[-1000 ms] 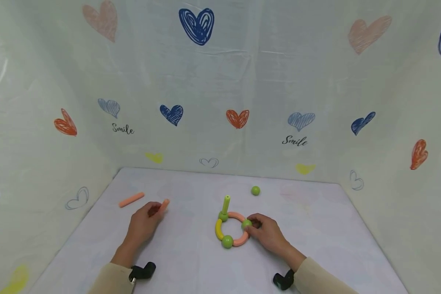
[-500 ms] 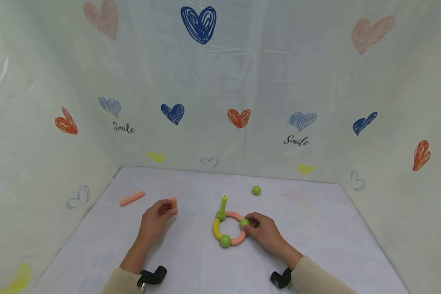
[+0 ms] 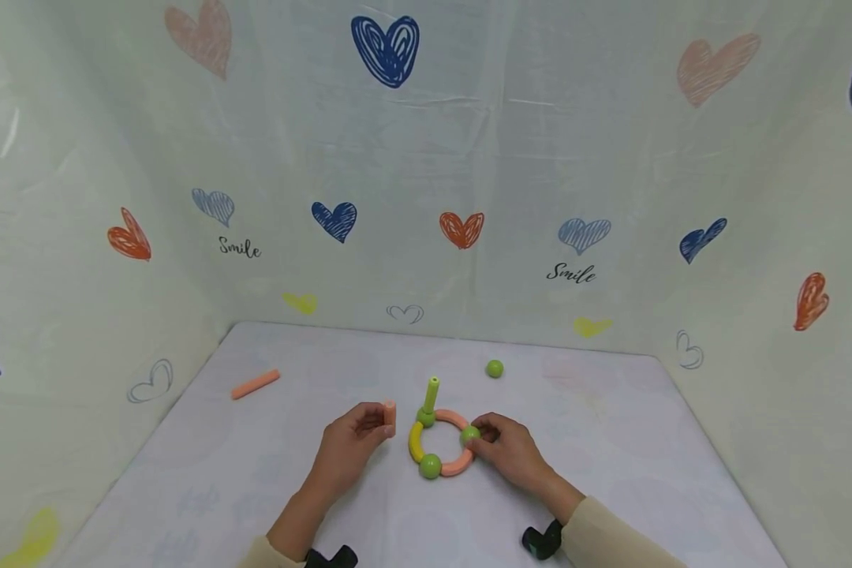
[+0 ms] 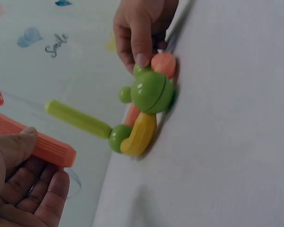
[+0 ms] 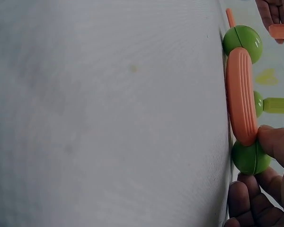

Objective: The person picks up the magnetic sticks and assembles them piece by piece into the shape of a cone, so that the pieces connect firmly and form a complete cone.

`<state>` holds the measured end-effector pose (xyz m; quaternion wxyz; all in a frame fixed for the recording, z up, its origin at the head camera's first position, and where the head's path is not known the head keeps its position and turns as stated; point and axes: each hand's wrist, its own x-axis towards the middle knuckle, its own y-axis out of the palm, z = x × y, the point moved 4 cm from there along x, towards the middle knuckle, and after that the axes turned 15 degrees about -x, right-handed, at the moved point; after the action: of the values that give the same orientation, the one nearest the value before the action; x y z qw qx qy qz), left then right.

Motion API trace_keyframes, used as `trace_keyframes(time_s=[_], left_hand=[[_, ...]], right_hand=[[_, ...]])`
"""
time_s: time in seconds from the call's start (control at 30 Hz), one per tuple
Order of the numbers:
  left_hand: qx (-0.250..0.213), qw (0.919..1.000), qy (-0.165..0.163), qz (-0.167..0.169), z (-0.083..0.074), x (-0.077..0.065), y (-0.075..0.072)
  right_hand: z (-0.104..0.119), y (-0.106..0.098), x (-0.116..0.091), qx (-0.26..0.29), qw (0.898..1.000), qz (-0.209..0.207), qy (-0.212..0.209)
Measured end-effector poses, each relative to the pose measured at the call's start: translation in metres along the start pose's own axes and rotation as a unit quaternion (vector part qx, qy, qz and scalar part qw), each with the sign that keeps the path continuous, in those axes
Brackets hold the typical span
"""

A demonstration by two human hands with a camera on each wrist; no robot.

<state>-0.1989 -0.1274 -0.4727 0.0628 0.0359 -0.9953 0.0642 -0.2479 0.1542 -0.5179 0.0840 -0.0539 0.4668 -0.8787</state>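
A ring of green balls joined by two curved orange rods [image 5: 241, 97] and a curved yellow rod [image 3: 416, 443] lies on the table. From its far-left ball [image 3: 426, 417] a straight light-green rod [image 3: 431, 394] stands upright. With thumb and fingers, my right hand [image 3: 513, 454] grips the ring's right-hand ball [image 3: 470, 435]. My left hand [image 3: 348, 443] pinches a short straight orange rod [image 3: 390, 418], held nearly upright above the table, just left of the ring and apart from it. In the left wrist view, this orange rod [image 4: 54, 147] shows grooved sides.
Another straight orange rod [image 3: 255, 384] lies at the table's far left. A loose green ball [image 3: 495, 368] sits beyond the ring near the back edge. A white sheet with printed hearts [image 3: 461, 229] walls the table [image 3: 610, 442] at the back and sides.
My left hand has carried the orange rod rightward and nearer, from the left side up to beside the ring, turning it upright. The ring, in my right hand, has shifted slightly left.
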Motion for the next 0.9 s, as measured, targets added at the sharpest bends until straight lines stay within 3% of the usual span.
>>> trace_keyframes(time_s=[0.2, 0.37, 0.9], left_hand=[[-0.027, 0.9983, -0.004, 0.051, -0.001, -0.007, 0.031], [-0.03, 0.9964, -0.008, 0.078, 0.001, -0.01, 0.046], [-0.024, 0.9947, -0.011, 0.1, 0.002, -0.012, 0.055]], right_hand=[[-0.002, 0.0, 0.0, -0.006, 1.0, -0.002, -0.002], [-0.001, 0.0, -0.001, -0.002, 1.0, -0.002, 0.001], [0.003, -0.004, -0.001, 0.001, 1.0, -0.001, -0.002]])
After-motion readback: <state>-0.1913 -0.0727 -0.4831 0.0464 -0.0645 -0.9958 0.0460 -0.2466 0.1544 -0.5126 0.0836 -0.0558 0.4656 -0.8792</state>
